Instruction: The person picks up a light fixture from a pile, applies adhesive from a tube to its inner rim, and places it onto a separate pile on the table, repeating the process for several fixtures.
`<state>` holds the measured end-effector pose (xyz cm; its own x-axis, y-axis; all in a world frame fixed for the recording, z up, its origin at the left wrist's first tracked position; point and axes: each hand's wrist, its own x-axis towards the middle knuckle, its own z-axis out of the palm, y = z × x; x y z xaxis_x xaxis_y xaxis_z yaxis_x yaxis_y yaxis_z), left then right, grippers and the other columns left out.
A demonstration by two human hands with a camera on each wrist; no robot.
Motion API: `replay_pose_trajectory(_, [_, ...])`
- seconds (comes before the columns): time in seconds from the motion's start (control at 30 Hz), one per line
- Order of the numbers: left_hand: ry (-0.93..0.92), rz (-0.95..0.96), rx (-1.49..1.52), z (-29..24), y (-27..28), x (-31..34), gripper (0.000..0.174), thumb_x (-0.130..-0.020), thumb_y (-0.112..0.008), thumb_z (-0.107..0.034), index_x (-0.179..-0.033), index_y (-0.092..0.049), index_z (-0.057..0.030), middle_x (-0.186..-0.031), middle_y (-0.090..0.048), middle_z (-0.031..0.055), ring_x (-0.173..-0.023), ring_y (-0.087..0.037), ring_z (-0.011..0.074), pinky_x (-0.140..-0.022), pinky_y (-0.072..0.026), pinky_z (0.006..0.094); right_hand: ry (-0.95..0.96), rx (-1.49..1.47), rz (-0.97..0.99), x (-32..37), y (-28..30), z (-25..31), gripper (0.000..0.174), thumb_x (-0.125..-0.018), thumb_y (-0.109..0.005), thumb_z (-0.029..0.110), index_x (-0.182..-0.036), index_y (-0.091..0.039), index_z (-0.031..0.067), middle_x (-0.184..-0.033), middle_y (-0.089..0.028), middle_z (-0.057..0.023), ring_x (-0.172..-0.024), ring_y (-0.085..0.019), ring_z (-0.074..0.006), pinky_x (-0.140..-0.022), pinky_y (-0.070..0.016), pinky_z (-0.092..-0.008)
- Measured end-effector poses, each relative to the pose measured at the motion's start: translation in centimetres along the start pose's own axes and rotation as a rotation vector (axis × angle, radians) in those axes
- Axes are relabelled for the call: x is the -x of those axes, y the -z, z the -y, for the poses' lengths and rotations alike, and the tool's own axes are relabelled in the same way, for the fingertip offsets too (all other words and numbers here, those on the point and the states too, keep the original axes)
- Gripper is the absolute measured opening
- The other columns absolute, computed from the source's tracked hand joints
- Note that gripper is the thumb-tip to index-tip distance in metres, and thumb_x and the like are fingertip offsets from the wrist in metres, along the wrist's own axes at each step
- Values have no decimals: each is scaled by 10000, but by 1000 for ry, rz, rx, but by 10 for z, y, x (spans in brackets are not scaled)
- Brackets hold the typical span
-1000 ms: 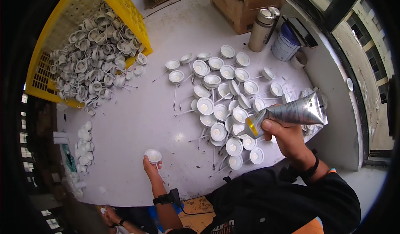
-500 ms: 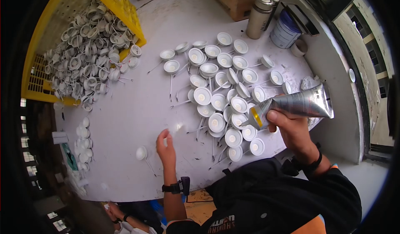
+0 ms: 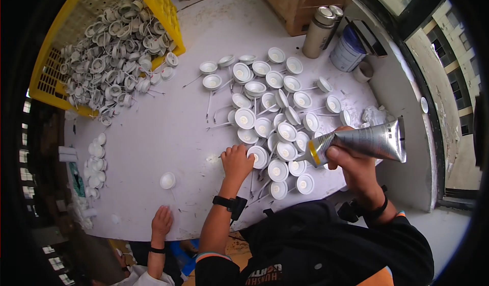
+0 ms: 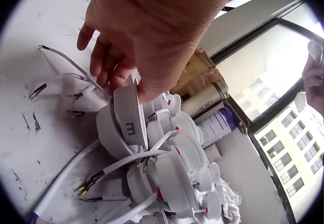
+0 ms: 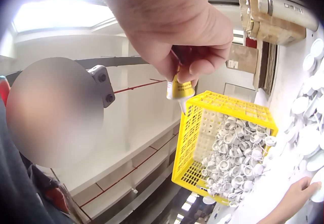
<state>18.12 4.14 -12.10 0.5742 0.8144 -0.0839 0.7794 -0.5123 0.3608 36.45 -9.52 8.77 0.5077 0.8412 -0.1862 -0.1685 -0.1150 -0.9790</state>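
My left hand is at the near left side of a cluster of white round lamp housings with cables. In the left wrist view its thumb and fingers pinch the rim of one lamp housing, which leans against another. My right hand grips a silver squeeze tube with a yellow band, its nozzle pointing down-left over the cluster's right part. A single lamp housing lies apart on the left, close to another person's hand.
A yellow crate on its side spills white ring-shaped parts at the far left. White round pieces line the left edge. Behind the cluster stand a steel flask, a bucket and a cardboard box. A wall and window close off the right.
My left hand released one lamp housing on the left, moved right and took hold of another in the cluster. The other person's hand has come onto the table. My right hand keeps the tube.
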Motion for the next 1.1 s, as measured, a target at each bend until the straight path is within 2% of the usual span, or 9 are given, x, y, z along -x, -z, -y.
replay_pose_trajectory(0.2, [138,128,188,12,32,8,204,-704,-551,-216,-744,-503,-22,-753,-560,101,-600,-512,238,-664,-385,357,4,-29,24,1,-2,4,225,-709,-631,133,-822,-485,5,-720,-479,-50,-545,-465,-94,-476,-378,-201])
replay_pose_trajectory(0.3, [480,254,1210,8,61,25,224,-767,-434,-181,-858,-494,14,-701,-541,112,-535,-482,155,-606,-430,302,-1,-27,24,1,0,3,229,-708,-633,139,-824,-486,7,-726,-477,-48,-547,-465,-92,-477,-380,-201])
replay_pose_trajectory(0.33, [483,254,1208,9,63,32,224,-767,-434,-181,-858,-494,14,-701,-541,112,-535,-482,155,-606,-430,302,15,-39,56,1,1,2,209,-724,-633,131,-827,-497,10,-717,-494,-37,-565,-477,-83,-497,-390,-201])
replay_pose_trajectory(0.43, [548,388,1890,5,66,53,364,-775,-407,-242,-1015,-465,26,-783,-566,147,-537,-480,173,-584,-418,315,47,-55,110,0,-1,1,186,-740,-631,121,-825,-511,9,-710,-513,-29,-576,-487,-74,-515,-399,-199])
replay_pose_trajectory(0.53, [521,348,1981,-33,92,62,432,-784,-380,-275,-1085,-425,32,-853,-561,184,-558,-483,177,-562,-403,311,66,-14,132,0,-6,5,214,-725,-634,147,-814,-510,-3,-718,-496,-47,-556,-477,-83,-486,-389,-196])
replay_pose_trajectory(0.7, [412,428,2262,-66,112,76,615,-833,-243,-544,-1242,-303,-89,-982,-528,181,-660,-542,272,-417,-358,324,192,191,184,-2,-10,7,236,-719,-631,192,-795,-526,-6,-721,-505,-68,-567,-485,-119,-499,-405,-233])
replay_pose_trajectory(0.8, [332,586,2352,-74,113,82,586,-867,-214,-492,-1293,-221,-91,-1084,-489,160,-684,-567,250,-456,-418,281,415,411,208,-3,-16,11,177,-688,-637,177,-769,-560,39,-669,-566,-35,-651,-528,-182,-613,-422,-324])
replay_pose_trajectory(0.97, [295,543,2286,-89,119,84,488,-893,-238,-421,-1278,-225,-121,-1005,-503,137,-642,-567,209,-432,-407,247,421,659,313,-5,-23,32,111,-653,-612,148,-666,-570,46,-667,-567,-69,-652,-533,-233,-610,-424,-333])
replay_pose_trajectory(1.1, [285,558,2319,-92,122,86,448,-899,-253,-395,-1255,-246,-123,-959,-513,139,-609,-565,198,-406,-397,236,482,692,477,-7,-22,39,147,-684,-648,28,-822,-599,43,-801,-596,-67,-722,-576,-196,-646,-474,-293])
